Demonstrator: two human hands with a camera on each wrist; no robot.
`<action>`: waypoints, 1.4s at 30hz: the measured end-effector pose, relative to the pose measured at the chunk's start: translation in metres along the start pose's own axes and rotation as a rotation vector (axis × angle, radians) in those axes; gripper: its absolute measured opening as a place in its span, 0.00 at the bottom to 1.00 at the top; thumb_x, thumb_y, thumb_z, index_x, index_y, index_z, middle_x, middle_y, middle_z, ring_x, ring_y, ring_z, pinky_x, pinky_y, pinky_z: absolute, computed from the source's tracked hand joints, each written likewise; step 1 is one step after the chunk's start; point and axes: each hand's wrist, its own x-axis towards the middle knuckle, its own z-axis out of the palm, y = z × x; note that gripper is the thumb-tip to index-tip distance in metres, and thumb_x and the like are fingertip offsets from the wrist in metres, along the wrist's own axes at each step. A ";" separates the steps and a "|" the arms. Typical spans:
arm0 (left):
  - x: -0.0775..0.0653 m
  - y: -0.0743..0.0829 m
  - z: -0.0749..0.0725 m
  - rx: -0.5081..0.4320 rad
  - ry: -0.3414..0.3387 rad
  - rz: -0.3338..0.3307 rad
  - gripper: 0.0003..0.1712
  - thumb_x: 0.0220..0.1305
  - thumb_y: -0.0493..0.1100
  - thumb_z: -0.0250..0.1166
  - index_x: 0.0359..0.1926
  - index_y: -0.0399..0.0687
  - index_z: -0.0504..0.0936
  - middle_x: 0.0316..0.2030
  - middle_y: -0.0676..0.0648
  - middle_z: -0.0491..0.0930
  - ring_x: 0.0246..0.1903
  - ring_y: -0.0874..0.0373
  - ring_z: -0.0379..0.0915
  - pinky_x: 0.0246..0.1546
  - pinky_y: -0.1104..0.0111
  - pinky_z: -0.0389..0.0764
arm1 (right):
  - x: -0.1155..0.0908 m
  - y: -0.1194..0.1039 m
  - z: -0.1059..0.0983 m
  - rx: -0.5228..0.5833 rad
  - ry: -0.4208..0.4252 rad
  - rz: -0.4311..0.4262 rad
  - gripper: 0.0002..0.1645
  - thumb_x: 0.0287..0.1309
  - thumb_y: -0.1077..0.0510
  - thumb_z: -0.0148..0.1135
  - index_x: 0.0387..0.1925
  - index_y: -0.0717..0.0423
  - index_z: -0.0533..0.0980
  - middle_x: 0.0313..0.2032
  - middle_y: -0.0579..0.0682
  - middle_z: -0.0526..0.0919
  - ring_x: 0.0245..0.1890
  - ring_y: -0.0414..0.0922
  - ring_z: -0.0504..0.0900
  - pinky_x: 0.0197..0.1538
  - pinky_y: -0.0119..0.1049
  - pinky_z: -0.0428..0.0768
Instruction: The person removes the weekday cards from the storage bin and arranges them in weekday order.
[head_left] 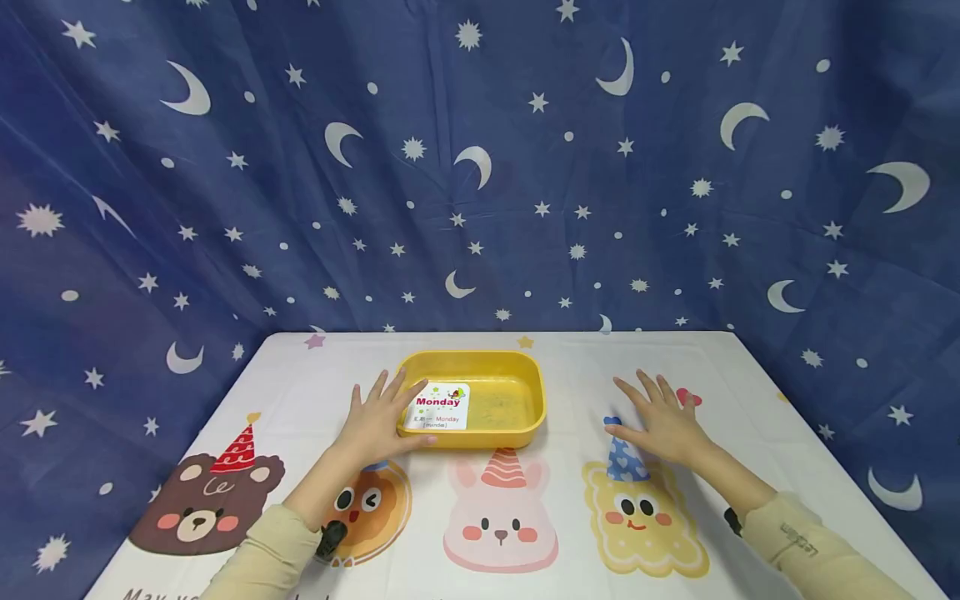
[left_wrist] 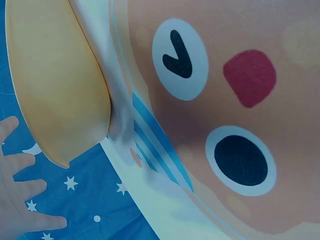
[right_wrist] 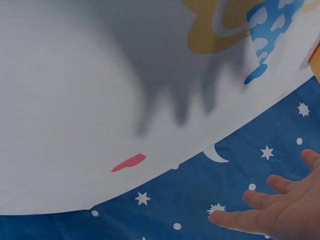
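Note:
A yellow plastic tray (head_left: 525,439) stands at the middle of the table. Inside it, at the left end, leans a white card (head_left: 441,408) printed "Monday". My left hand (head_left: 381,421) is at the tray's left end with its fingers spread, overlapping the rim in the head view; nothing is in its grip. The left wrist view shows the tray's outer side (left_wrist: 60,75) close to those spread fingers. Well to the right of the tray, my right hand (head_left: 666,425) hovers over the table with spread fingers, holding nothing. Its shadow falls on the cloth in the right wrist view.
The white tablecloth (head_left: 585,533) is printed with cartoon faces, including a bear (head_left: 202,512) and a rabbit (head_left: 501,525). Behind the table and at its sides hangs a dark blue curtain (head_left: 420,83) with white stars and moons.

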 end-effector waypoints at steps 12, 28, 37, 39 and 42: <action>0.002 0.000 -0.006 -0.008 0.068 0.007 0.49 0.49 0.71 0.63 0.68 0.56 0.64 0.68 0.39 0.61 0.66 0.36 0.56 0.59 0.32 0.58 | 0.001 0.008 -0.007 0.027 0.063 -0.066 0.46 0.53 0.32 0.59 0.67 0.49 0.61 0.67 0.68 0.57 0.64 0.71 0.57 0.55 0.76 0.59; 0.002 0.002 -0.008 -0.049 0.257 0.081 0.32 0.53 0.55 0.69 0.57 0.46 0.76 0.56 0.38 0.76 0.55 0.41 0.72 0.53 0.48 0.75 | 0.000 0.004 -0.014 0.125 0.125 -0.111 0.39 0.52 0.44 0.67 0.60 0.60 0.69 0.57 0.69 0.72 0.55 0.68 0.72 0.49 0.65 0.75; 0.001 0.004 -0.007 -0.093 0.293 0.068 0.23 0.56 0.49 0.68 0.51 0.45 0.79 0.48 0.42 0.81 0.49 0.45 0.77 0.49 0.53 0.79 | 0.003 0.001 -0.009 0.202 0.139 -0.082 0.33 0.55 0.50 0.66 0.58 0.64 0.71 0.55 0.67 0.76 0.56 0.65 0.73 0.54 0.61 0.74; 0.001 0.004 -0.007 -0.108 0.302 0.057 0.22 0.57 0.49 0.68 0.50 0.45 0.80 0.46 0.43 0.82 0.47 0.46 0.78 0.48 0.53 0.79 | 0.003 0.000 -0.009 0.216 0.144 -0.069 0.32 0.56 0.50 0.65 0.57 0.64 0.71 0.54 0.66 0.76 0.55 0.65 0.73 0.54 0.60 0.74; 0.002 0.005 -0.009 -0.119 0.325 0.047 0.19 0.58 0.48 0.67 0.48 0.45 0.82 0.44 0.44 0.83 0.46 0.46 0.78 0.46 0.53 0.80 | 0.005 -0.003 -0.010 0.237 0.154 -0.063 0.29 0.57 0.51 0.64 0.56 0.64 0.72 0.51 0.66 0.79 0.51 0.64 0.76 0.50 0.58 0.77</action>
